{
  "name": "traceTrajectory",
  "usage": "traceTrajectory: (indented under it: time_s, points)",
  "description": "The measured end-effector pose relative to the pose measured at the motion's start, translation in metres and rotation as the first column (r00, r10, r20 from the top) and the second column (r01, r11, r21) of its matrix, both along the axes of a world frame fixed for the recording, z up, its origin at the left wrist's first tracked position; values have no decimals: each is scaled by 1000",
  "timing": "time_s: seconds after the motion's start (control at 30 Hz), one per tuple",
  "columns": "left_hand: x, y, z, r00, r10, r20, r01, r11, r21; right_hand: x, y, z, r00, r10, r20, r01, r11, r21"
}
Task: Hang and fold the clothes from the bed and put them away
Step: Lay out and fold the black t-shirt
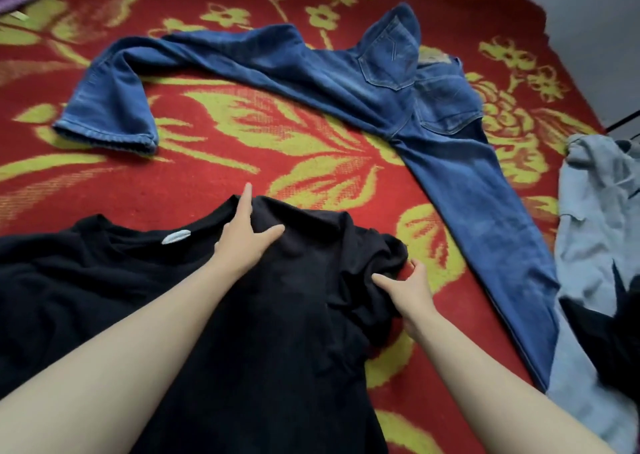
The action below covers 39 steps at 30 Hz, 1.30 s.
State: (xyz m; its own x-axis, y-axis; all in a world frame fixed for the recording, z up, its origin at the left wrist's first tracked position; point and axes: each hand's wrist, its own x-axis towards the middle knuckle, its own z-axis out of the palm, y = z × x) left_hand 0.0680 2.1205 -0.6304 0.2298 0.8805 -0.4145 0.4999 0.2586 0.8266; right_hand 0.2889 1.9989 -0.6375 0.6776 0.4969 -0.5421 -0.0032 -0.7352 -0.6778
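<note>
T-shirt (284,315) in black lies spread at six o'clock on the red floral blanket (207,162). The left hand (242,239) presses its shoulder, fingers straight, thumb splayed toward three o'clock. The right hand (410,285) pinches the bunched sleeve between thumb and curled fingers. Blue jeans (346,72) sprawl at twelve o'clock.

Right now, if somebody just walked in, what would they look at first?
Probably the bright red blanket with big yellow-green flowers, spread under everything. Next, the blue jeans sprawled across its middle, legs spread wide. Closest in, the left hand presses flat on a black T-shirt while the right hand grips its bunched-up side.
</note>
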Motion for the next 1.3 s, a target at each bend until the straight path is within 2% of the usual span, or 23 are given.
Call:
traceTrajectory:
  time_s: [0.03, 0.1, 0.17, 0.2, 0.27, 0.33, 0.37, 0.4, 0.47, 0.53, 0.6, 0.67, 0.73, 0.8, 0.9, 1.0, 1.13, 1.17, 1.2, 1.27, 1.3]
  points:
    - [3, 5, 3, 1000, 0, 19, -1, 1000, 6, 4, 2, 4, 992, -72, -106, 71, 997, -15]
    - [2, 15, 9, 996, -35, -79, 41, 997, 67, 16, 5, 13, 953, -128, -273, 89, 985, -149]
    - [-3, 21, 10, 963, -94, -254, 120, 989, 89, 31, 7, 19, 939, -154, -308, 98, 977, -190]
    - [-5, 21, 9, 914, -148, -378, 193, 978, 84, 38, 7, 22, 952, -159, -263, 122, 981, -149]
    - [-6, 10, 3, 743, -231, -628, 374, 922, 103, 48, 3, 26, 985, -172, -6, 172, 985, 0]
    - [-1, -6, -4, 591, -240, -770, 542, 825, 160, 53, -5, 28, 915, -160, 371, 179, 984, -17]
    - [1, -12, -7, 533, -246, -810, 607, 777, 164, 55, -11, 24, 860, -165, 484, 214, 976, -49]
    - [1, -16, -11, 474, -263, -840, 653, 745, 135, 58, -17, 18, 832, -192, 520, 269, 960, -75]
    - [-4, -15, -19, 410, -313, -857, 645, 764, 30, 63, -26, 8, 857, -261, 445, 342, 933, -111]
    - [-12, -11, -25, 396, -343, -852, 591, 805, -49, 66, -34, -1, 902, -207, 378, 281, 947, -153]
    - [-15, -8, -28, 402, -348, -847, 569, 820, -66, 63, -42, -8, 924, -55, 379, 144, 967, -211]
    - [-10, -6, -29, 442, -349, -827, 537, 841, -68, 57, -50, -12, 936, 54, 348, 27, 975, -222]
    - [-4, -3, -28, 471, -355, -808, 507, 858, -82, 48, -55, -13, 961, 69, 268, -14, 980, -200]
    - [0, 0, -28, 489, -373, -789, 484, 868, -110, 43, -55, -12, 974, 24, 225, 19, 982, -190]
    - [0, 5, -23, 497, -407, -766, 485, 863, -143, 45, -52, -9, 993, -86, 77, 94, 990, -104]
    - [-5, -1, -17, 495, -370, -786, 533, 844, -62, 44, -47, 5, 988, -138, -71, 141, 989, 40]
    - [-16, -24, -11, 508, -297, -808, 554, 831, 43, 37, -40, 26, 949, -250, -194, 288, 936, 202]
    - [-21, -28, -10, 509, -275, -816, 560, 826, 71, 34, -38, 30, 953, -246, -176, 279, 939, 201]
    - [-26, -31, -10, 518, -249, -819, 562, 820, 106, 32, -37, 32, 971, -224, -89, 236, 956, 173]
    - [-38, -33, -9, 552, -193, -811, 538, 825, 170, 24, -35, 37, 968, -130, 217, 119, 991, 61]
    - [-45, -35, -8, 559, -174, -811, 521, 834, 180, 15, -33, 43, 913, -59, 403, 75, 997, -24]
